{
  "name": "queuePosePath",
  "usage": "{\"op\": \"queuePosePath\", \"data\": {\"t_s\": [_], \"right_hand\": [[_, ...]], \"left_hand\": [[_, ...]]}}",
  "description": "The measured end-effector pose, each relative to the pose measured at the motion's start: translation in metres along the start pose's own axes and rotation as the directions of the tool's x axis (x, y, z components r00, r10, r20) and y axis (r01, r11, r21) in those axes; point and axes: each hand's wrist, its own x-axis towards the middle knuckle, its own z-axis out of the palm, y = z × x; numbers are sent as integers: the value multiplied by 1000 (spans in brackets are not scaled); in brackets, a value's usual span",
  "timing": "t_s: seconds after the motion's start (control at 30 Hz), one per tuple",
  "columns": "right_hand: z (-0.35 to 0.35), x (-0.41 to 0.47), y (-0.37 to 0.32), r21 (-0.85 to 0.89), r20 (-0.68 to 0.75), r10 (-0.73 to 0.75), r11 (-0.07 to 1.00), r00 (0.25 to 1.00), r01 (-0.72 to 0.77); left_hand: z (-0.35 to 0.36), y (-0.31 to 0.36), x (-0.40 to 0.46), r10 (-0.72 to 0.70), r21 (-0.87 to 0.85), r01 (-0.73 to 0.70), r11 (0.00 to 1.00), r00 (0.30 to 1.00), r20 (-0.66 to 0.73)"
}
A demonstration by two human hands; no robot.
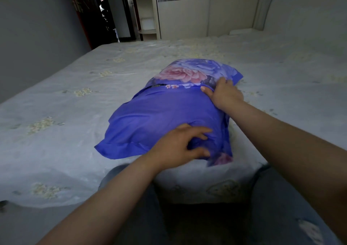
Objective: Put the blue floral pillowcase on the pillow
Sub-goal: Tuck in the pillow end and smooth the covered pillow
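Left hand (180,143) bunches case (159,113) at 6 o'clock; right hand (223,94) pinches flap (187,72) at 2. Risk: lopsided tug leaves flap gaping at 11, pillow (158,85) showing.

We are counting 1 bed (56,103). On the bed we are seeing 1 blue floral pillowcase (165,113) and 2 hands, 1 left hand (180,145) and 1 right hand (225,94). Beyond the bed we are counting 1 headboard (300,15), 1 wardrobe (187,19), 1 white shelf unit (146,19) and 1 open doorway (105,19).
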Motion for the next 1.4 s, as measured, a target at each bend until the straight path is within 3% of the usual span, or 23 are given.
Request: {"op": "queuePosePath", "data": {"t_s": [0.03, 0.1, 0.13, 0.17, 0.23, 0.27, 0.33, 0.4, 0.5, 0.57, 0.63, 0.67, 0.73, 0.83, 0.97, 1.03, 1.17, 1.23, 1.3, 1.4], "right_hand": [[2, -5, 7, 59, 108, 124, 990, 986, -130], [4, -15, 21, 301, 448, 246, 864, 860, -403], [4, -22, 26, 411, 602, 190, 759, 775, -505], [8, -27, 31, 491, 688, 92, 671, 720, -555], [23, -29, 39, 654, 676, -51, 501, 735, -567], [33, -29, 40, 727, 630, -75, 409, 773, -552], [42, -31, 30, 854, 469, -89, 300, 879, -425], [31, -27, 15, 915, 261, -127, 349, 957, -203], [-12, 2, 12, 806, 6, -251, 575, 968, 144], [-43, 25, 19, 571, -104, -348, 746, 932, 342], [-66, 36, 23, 120, -167, -420, 889, 892, 441], [-72, 34, 20, -48, -154, -444, 896, 883, 442], [-71, 8, 7, -139, -106, -457, 886, 883, 442], [-35, -52, 6, -56, -68, -414, 910, 908, 411], [8, -117, 31, 80, -259, -432, 882, 864, 465], [29, -135, 40, 36, -318, -488, 850, 813, 525], [58, -154, 44, -218, -392, -590, 805, 706, 551], [57, -155, 41, -207, -487, -568, 813, 663, 544], [54, -155, 38, -193, -525, -558, 813, 642, 549], [44, -152, 34, -140, -504, -563, 802, 655, 581]], "left_hand": [[-10, -1, 4, 1, -65, -4, 998, 999, -43], [-30, -23, 14, -4, 46, 14, 999, 975, -224], [-40, -39, 19, -62, 171, 119, 978, 950, -307], [-49, -59, 19, -209, 253, 311, 916, 909, -360], [-60, -93, 13, -612, 143, 682, 718, 715, -337], [-62, -107, 9, -741, 27, 772, 635, 619, -261], [-62, -115, 6, -802, -68, 802, 594, 582, -137], [-56, -111, 11, -768, -35, 771, 636, 628, -125], [-37, -94, 21, -693, 15, 700, 714, 709, -131], [-19, -81, 26, -658, -3, 664, 748, 741, -136], [2, -68, 32, -589, -70, 586, 807, 792, -162], [10, -59, 37, -543, -107, 532, 840, 822, -172], [18, -42, 50, -401, -124, 382, 916, 887, -229], [16, -31, 66, -299, -198, 253, 947, 920, -252], [8, -40, 53, -217, -346, 178, 921, 973, -75], [4, -46, 37, -170, -359, 167, 918, 985, 25], [0, -55, 17, -105, -166, 112, 980, 993, 46], [1, -57, 12, -125, -20, 124, 992, 991, -43], [0, -53, 5, -133, 22, 136, 990, 985, -112], [2, -41, -2, -130, 55, 136, 989, 987, -95]]}}
